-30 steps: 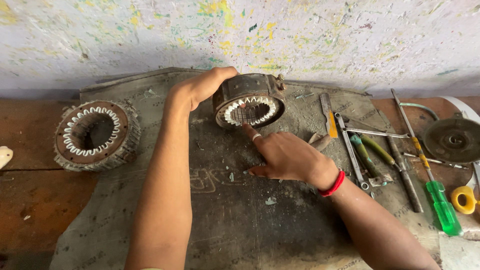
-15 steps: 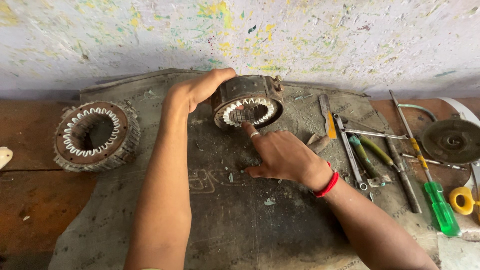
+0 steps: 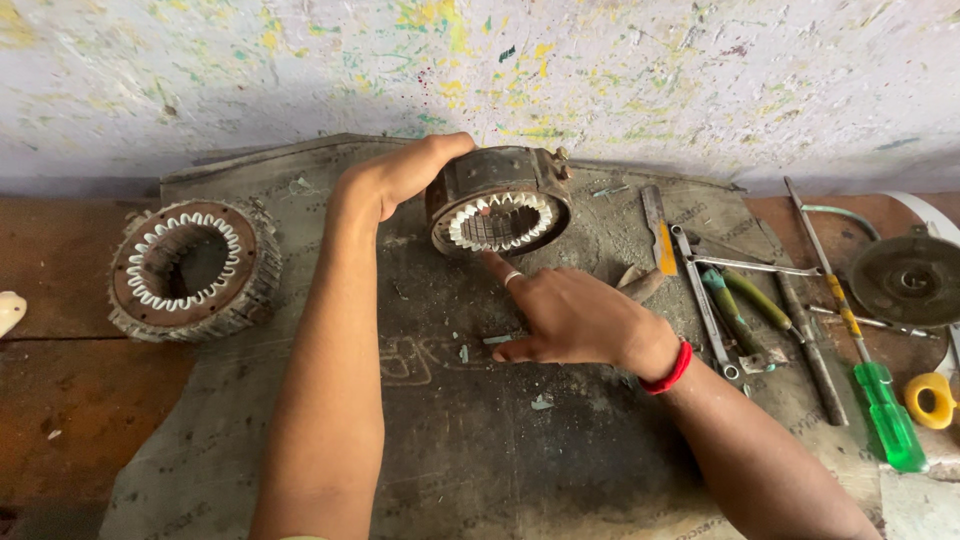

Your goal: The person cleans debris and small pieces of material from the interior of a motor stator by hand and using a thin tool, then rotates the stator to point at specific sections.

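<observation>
On the dark mat (image 3: 450, 450) spread over the desk (image 3: 70, 400), near the paint-flecked wall (image 3: 600, 70), the left hand (image 3: 405, 175) tilts a rusty stator ring (image 3: 498, 200), its fingers clamped over the upper rim. The right hand (image 3: 570, 320) rests just below it, index finger stretched out and touching the ring's lower edge, the other fingers curled together. A second stator (image 3: 192, 268) lies flat at the left, well apart. Pliers (image 3: 735, 310), a file (image 3: 657, 228) and a green-handled screwdriver (image 3: 885, 410) lie at the right.
</observation>
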